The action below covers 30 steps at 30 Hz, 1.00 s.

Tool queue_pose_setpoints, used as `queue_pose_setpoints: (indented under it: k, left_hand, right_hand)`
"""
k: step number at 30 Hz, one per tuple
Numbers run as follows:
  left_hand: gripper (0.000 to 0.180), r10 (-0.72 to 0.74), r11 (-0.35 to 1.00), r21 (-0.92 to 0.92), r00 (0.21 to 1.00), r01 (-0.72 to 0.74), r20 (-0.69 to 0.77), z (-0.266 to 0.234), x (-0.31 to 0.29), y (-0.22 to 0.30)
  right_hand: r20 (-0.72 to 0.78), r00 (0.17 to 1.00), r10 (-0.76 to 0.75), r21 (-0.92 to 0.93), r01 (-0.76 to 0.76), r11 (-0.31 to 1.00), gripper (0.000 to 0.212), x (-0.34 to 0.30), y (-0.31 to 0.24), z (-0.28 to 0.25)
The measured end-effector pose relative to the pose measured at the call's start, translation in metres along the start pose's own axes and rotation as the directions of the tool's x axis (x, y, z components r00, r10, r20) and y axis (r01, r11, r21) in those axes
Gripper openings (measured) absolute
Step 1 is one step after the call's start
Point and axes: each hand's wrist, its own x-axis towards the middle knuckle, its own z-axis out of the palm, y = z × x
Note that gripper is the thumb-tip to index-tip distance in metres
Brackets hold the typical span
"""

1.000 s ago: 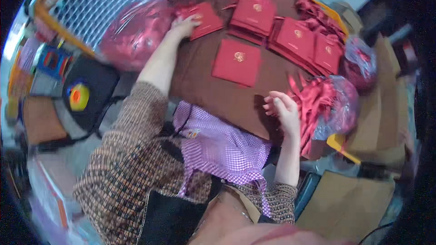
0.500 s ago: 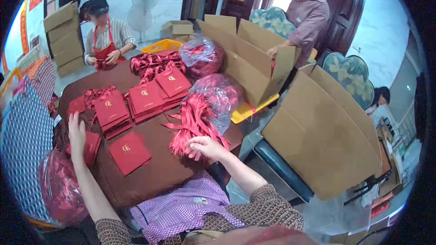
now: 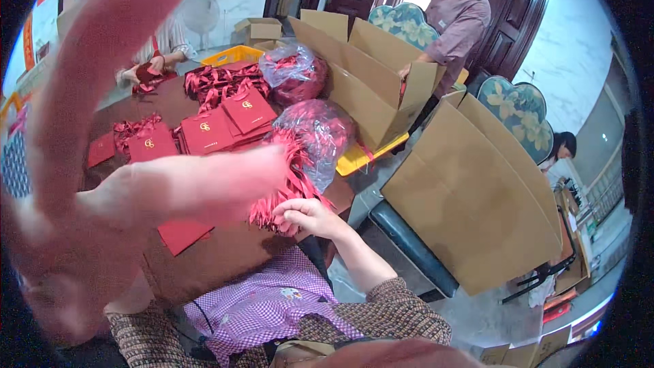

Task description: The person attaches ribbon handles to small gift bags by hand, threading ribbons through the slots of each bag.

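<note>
My left hand (image 3: pixel 102 211) is raised close to the camera, large and blurred. Two of its digits stretch apart, one upward and one to the right, and I see nothing held in it. At the near end of a bundle of red ribbons (image 3: pixel 291 180), my right hand (image 3: pixel 308 218) has its fingers curled together; whatever they may pinch is hidden. Stacks of red gift bags (image 3: pixel 206 131) with gold print lie beyond my left hand. It partly covers a single red bag (image 3: pixel 185 236) on the brown tabletop (image 3: pixel 238 253).
Clear plastic bags of red ribbon (image 3: pixel 315 126) stand beside the bundle. To the right are an open cardboard box (image 3: pixel 361 88), a yellow crate (image 3: pixel 368 157) and a large carton (image 3: pixel 470 197) on a chair. One person stands behind the box; another works across the table.
My left hand has lifted from the table's left side up toward the camera. My right hand stays curled at the ribbons. The view has shifted slightly.
</note>
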Motion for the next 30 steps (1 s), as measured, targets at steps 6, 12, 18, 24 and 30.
queue_pose_setpoints:
  k: [6, 12, 18, 24, 30]
  left_hand:
    - [0.058, 0.308, 0.701, 0.701, 0.942, -0.131, -0.131, 0.01, -0.024, -0.018]
    - [0.059, 0.402, 0.573, 0.815, 0.895, -0.084, -0.191, 0.019, -0.006, -0.018]
    - [0.061, 0.449, 0.445, 0.891, 0.883, -0.088, -0.137, 0.026, 0.001, -0.024]
    - [0.062, 0.485, 0.323, 0.94, 0.872, -0.107, -0.067, 0.029, 0.006, -0.009]
    - [0.063, 0.508, 0.235, 0.967, 0.861, -0.102, -0.032, 0.036, 0.006, 0.001]
  right_hand:
    - [-0.03, 0.999, -0.033, -0.204, 0.026, 0.979, 0.024, -0.015, -0.032, -0.005]
    - [-0.216, 0.939, -0.269, -0.272, 0.207, 0.94, 0.02, -0.037, -0.088, 0.0]
    - [-0.188, 0.283, -0.941, -0.059, 0.953, 0.298, 0.034, -0.077, -0.18, 0.014]
    - [0.172, -0.168, -0.971, 0.392, 0.915, -0.089, 0.018, -0.09, -0.249, 0.035]
    - [0.084, -0.592, -0.801, 0.225, 0.795, -0.563, 0.022, -0.077, -0.263, 0.044]
